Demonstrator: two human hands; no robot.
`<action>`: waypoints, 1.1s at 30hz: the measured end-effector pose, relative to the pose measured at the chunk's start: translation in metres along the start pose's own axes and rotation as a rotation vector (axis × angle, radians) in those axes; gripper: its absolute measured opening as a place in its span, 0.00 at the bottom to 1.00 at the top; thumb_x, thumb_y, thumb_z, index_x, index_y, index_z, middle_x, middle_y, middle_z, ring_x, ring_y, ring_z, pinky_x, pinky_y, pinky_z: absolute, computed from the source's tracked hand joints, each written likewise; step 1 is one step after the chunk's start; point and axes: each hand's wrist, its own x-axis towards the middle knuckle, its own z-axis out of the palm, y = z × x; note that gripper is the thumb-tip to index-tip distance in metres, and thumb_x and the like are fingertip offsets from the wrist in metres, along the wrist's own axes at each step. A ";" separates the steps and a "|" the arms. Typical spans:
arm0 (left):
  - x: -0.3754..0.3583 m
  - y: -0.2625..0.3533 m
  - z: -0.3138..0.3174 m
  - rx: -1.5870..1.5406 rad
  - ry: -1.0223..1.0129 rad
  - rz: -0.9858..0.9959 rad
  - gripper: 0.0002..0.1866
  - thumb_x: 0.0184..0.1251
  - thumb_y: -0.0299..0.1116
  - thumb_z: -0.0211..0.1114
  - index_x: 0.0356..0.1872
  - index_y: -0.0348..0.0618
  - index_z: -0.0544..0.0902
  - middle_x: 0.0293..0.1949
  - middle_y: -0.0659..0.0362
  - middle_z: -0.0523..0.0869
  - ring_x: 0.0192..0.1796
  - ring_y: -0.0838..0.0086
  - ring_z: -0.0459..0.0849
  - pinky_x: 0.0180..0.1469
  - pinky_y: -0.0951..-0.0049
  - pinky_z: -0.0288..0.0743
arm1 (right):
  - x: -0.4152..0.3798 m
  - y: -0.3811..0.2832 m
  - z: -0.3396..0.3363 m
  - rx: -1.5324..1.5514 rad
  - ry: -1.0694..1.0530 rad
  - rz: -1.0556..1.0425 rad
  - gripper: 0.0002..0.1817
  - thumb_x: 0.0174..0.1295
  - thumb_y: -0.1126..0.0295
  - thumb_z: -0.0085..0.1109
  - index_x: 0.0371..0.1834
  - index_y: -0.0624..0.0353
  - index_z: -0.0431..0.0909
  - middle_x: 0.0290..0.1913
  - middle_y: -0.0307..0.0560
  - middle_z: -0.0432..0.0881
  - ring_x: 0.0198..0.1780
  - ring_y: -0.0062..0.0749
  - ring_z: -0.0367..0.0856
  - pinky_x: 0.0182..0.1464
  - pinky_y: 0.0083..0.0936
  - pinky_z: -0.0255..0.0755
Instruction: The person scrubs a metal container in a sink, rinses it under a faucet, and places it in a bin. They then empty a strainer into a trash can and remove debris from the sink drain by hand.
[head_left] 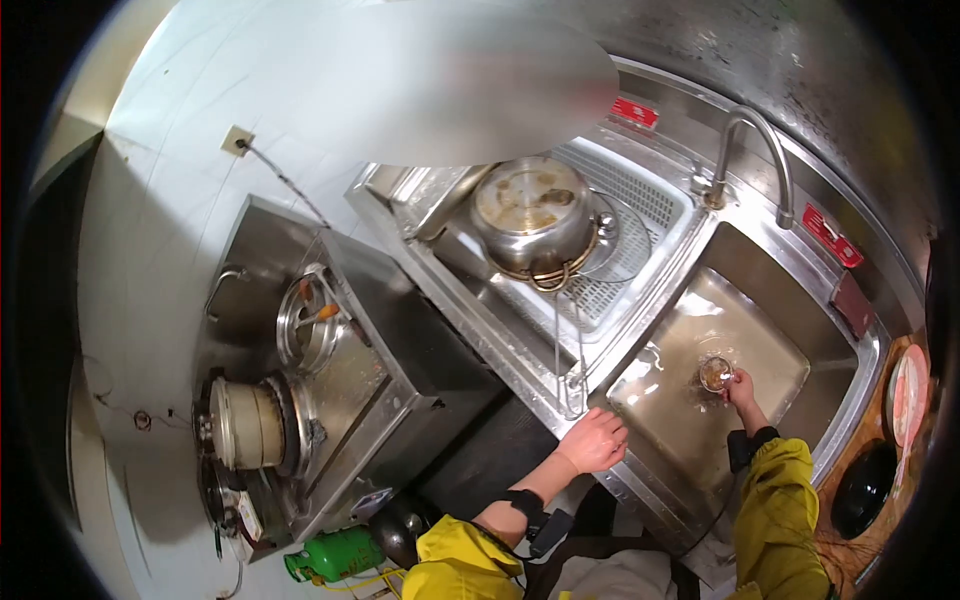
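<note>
My right hand (740, 390) is closed on the edge of a small round cup-like vessel (716, 374) with a shiny rim. Something brownish shows inside the vessel, too small to make out. It is at the surface of the cloudy water, and ripples spread around it. That water stands in the right-hand sink basin (840, 400). Near the front left edge of the basin, my left hand (595, 440) is loosely curled with nothing visible in it.
A steel pot (535, 205) lies upside down in a white perforated basket (655, 190) to the left. Behind the basin rises a curved faucet (765, 125). At right, a wooden board (830, 545) bears a black bowl (868, 488). A green gas cylinder (335, 553) stands at lower left.
</note>
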 end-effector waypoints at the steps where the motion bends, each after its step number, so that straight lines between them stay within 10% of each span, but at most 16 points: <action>1: 0.000 0.002 -0.003 -0.012 -0.028 -0.018 0.07 0.47 0.36 0.56 0.22 0.43 0.73 0.24 0.59 0.72 0.35 0.68 0.72 0.41 0.71 0.62 | -0.003 -0.003 0.002 -0.031 0.003 -0.005 0.08 0.47 0.85 0.46 0.23 0.58 0.62 0.16 0.40 0.68 0.11 0.25 0.69 0.10 0.21 0.64; 12: -0.102 0.116 -0.031 -0.242 0.631 -0.491 0.11 0.45 0.23 0.59 0.34 0.41 0.76 0.41 0.56 0.75 0.48 0.62 0.72 0.49 0.64 0.64 | -0.115 -0.068 0.039 -0.100 -0.220 -0.069 0.07 0.51 0.80 0.43 0.25 0.54 0.61 0.16 0.42 0.71 0.12 0.22 0.68 0.12 0.18 0.62; 17: -0.204 0.198 -0.023 -0.240 0.707 -0.822 0.11 0.47 0.22 0.59 0.35 0.41 0.77 0.40 0.57 0.77 0.44 0.62 0.73 0.46 0.66 0.66 | -0.171 -0.082 0.072 -0.066 -0.492 -0.042 0.06 0.53 0.78 0.45 0.25 0.54 0.60 0.16 0.43 0.71 0.13 0.23 0.69 0.13 0.19 0.64; 33: -0.343 0.359 0.071 -0.288 0.917 -1.414 0.08 0.54 0.27 0.56 0.37 0.42 0.75 0.39 0.56 0.75 0.46 0.63 0.71 0.49 0.67 0.64 | -0.109 -0.068 0.032 -0.145 -0.344 -0.031 0.17 0.55 0.72 0.49 0.48 0.56 0.62 0.15 0.36 0.67 0.11 0.18 0.62 0.11 0.13 0.56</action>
